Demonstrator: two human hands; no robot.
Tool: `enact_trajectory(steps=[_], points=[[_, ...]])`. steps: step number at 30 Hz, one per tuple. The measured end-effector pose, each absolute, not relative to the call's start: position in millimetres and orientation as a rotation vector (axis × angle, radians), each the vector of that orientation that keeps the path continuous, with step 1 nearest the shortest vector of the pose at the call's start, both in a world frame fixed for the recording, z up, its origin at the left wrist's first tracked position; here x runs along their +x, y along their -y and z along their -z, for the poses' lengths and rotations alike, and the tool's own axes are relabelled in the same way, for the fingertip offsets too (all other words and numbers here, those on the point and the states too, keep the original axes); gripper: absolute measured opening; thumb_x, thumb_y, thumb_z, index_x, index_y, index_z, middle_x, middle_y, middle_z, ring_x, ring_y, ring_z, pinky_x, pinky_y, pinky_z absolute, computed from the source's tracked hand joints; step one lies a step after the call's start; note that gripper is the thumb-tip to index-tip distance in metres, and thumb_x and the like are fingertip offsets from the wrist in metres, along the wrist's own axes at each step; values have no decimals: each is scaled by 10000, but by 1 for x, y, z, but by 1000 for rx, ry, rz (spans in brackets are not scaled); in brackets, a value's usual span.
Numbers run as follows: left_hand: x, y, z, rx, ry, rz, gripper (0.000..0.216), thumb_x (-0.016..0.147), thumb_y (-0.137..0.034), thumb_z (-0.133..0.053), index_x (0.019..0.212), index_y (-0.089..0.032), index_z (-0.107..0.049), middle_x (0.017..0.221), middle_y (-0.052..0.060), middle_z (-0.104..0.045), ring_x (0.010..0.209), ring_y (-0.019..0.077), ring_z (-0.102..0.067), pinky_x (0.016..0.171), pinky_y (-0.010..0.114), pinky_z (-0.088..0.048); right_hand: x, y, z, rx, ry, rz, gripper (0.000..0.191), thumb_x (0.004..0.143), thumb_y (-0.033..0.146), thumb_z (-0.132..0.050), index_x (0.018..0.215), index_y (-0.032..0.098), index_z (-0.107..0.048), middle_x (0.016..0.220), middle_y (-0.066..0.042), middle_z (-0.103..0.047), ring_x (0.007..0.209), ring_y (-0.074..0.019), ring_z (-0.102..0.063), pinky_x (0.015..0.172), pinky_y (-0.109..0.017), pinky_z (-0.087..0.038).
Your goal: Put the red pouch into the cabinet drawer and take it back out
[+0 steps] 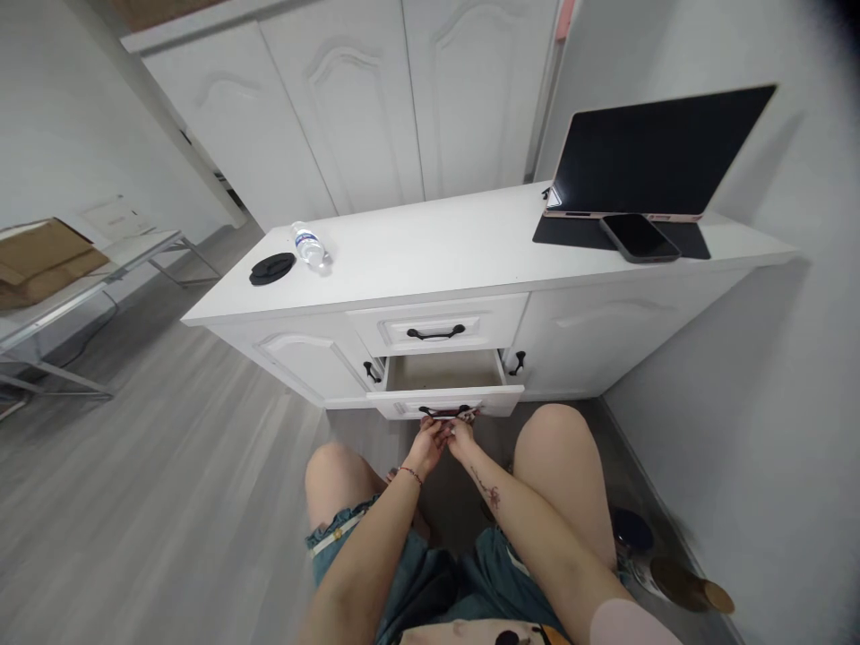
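Note:
The lower drawer [497, 403] of a white cabinet is pulled part way out, and its inside shows a bare bottom. On its front is a black handle [443, 413]. Just below that handle, my left hand [428, 442] and my right hand [461, 437] meet with fingers drawn together. Something small and dark shows at the right fingertips by the handle, too small to name. Whether the fingers touch the handle I cannot tell. Above, the upper drawer [396, 330] is closed.
On the white cabinet top [430, 251] are a clear plastic bottle [311, 248] lying down, a black round object [272, 268], a tablet-like screen [651, 157] and a phone [638, 237]. Left stands a table with a cardboard box [50, 260]; bottles [678, 582] stand by the right wall.

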State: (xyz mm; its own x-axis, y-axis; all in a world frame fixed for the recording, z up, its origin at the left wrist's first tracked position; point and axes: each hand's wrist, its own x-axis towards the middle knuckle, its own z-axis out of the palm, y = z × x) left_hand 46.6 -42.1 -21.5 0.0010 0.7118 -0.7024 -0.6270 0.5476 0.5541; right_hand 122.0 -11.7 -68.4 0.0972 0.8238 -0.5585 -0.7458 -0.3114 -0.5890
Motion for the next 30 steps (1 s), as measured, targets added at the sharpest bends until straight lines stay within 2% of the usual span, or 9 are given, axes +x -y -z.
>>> enact_trajectory(steps=[4, 7, 10, 13, 15, 19, 25, 30], points=[[34, 51, 17, 60, -1156, -1076, 198, 782, -108, -630, 951, -207, -600, 1042, 36, -690, 761, 98, -655, 756, 223, -458, 107, 16, 68, -1023, 45, -1733, 202, 741, 146, -561, 621, 220, -417, 443, 72, -488, 373, -82, -478, 373, -173, -389], [14, 68, 15, 75, -1110, -1109, 212, 798, -137, -628, 997, -212, -617, 1182, 52, -655, 833, 104, -657, 790, 224, -463, 95, 17, 66, -969, 22, -1868, 165, 744, 93, -524, 634, 202, -467, 502, 25, -570, 429, -105, -558, 452, -202, -469], [-10, 95, 17, 96, -1090, -1115, 224, 797, -186, -643, 1018, -218, -624, 1228, 66, -637, 920, 130, -652, 820, 247, -462, 81, 17, 59, -889, 13, -1982, 124, 741, 77, -495, 680, 175, -539, 656, -52, -682, 595, -158, -665, 607, -278, -550], [-28, 124, 25, 84, -1128, -1128, 259, 777, -200, -669, 1031, -218, -624, 1230, 74, -636, 887, 126, -654, 813, 247, -468, 69, 16, 45, -692, 8, -2082, 158, 760, 76, -469, 772, 146, -610, 847, -107, -730, 840, -195, -699, 780, -322, -555], [-33, 136, 31, 43, -1180, -1130, 233, 772, -186, -668, 1000, -209, -623, 1183, 78, -656, 823, 116, -659, 761, 237, -479, 64, 16, 35, -568, -16, -2111, 203, 774, 61, -446, 809, 134, -632, 884, -110, -733, 907, -193, -690, 828, -314, -544], [-28, 142, 42, -12, -1250, -1106, 186, 764, -136, -663, 937, -186, -616, 1081, 89, -683, 736, 113, -665, 689, 233, -482, 58, 16, 18, -541, -102, -2110, 254, 804, 32, -412, 858, 124, -643, 856, -92, -736, 899, -188, -692, 817, -323, -557], [-18, 138, 52, -67, -1277, -1086, 197, 753, -114, -663, 921, -196, -605, 987, 86, -698, 721, 137, -674, 701, 256, -475, 68, 16, -4, -650, -279, -2118, 251, 862, 60, -395, 925, 96, -636, 888, -113, -725, 887, -179, -696, 713, -266, -575], [-11, 137, 45, -52, -1271, -1049, 169, 755, -102, -652, 901, -172, -604, 924, 76, -701, 672, 120, -662, 655, 233, -474, 93, 16, -6, -809, -382, -1980, 331, 852, 20, -331, 912, 142, -632, 776, -57, -711, 733, -136, -694, 617, -232, -574]])
